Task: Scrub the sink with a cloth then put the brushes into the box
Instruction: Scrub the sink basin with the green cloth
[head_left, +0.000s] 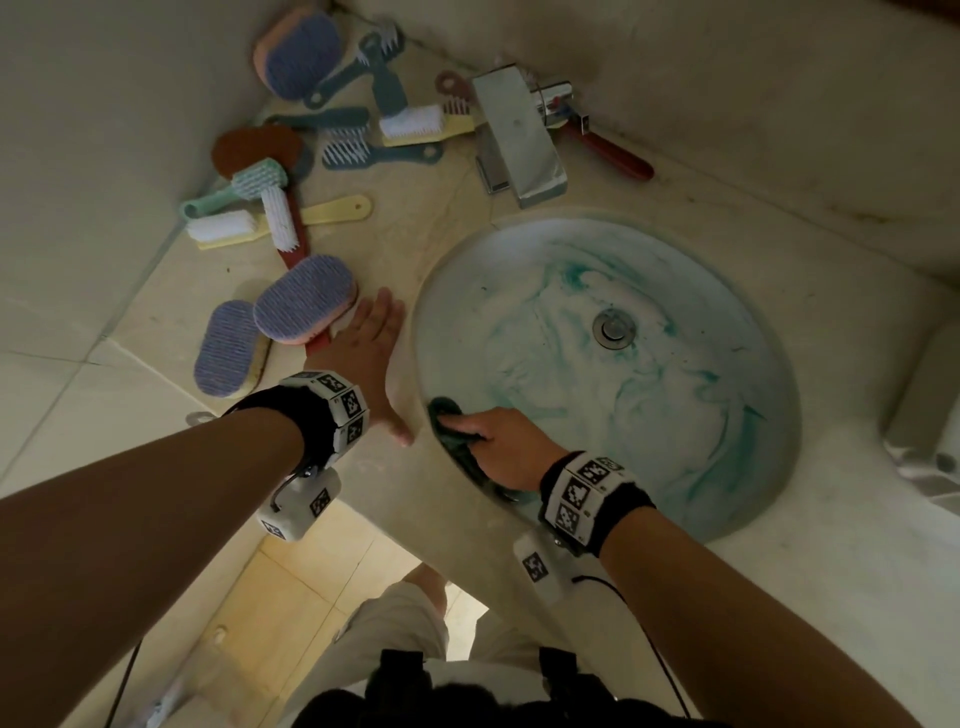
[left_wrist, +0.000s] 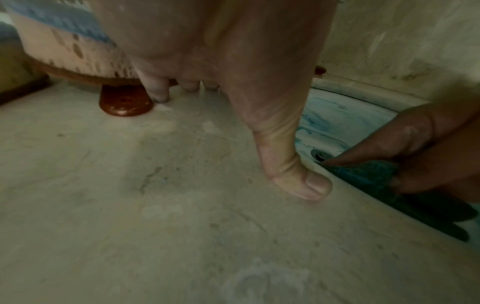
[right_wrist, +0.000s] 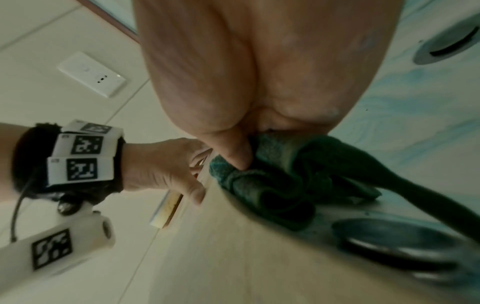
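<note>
Green cloth (head_left: 453, 433) in right hand (head_left: 501, 447)

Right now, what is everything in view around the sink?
Sink: one, white with teal smears, right of centre.
Drain: one, metal, in the basin's middle.
Cloth: one, dark green, at the basin's near-left rim.
Tap: one, chrome, behind the basin.
Brushes: a scattered pile, teal, yellow, red and mint, back-left counter.
Sponge scrubbers: three, purple-topped, left counter.
Counter: beige stone.
Hands: left hand flat on the counter; right hand grips the cloth.
</note>
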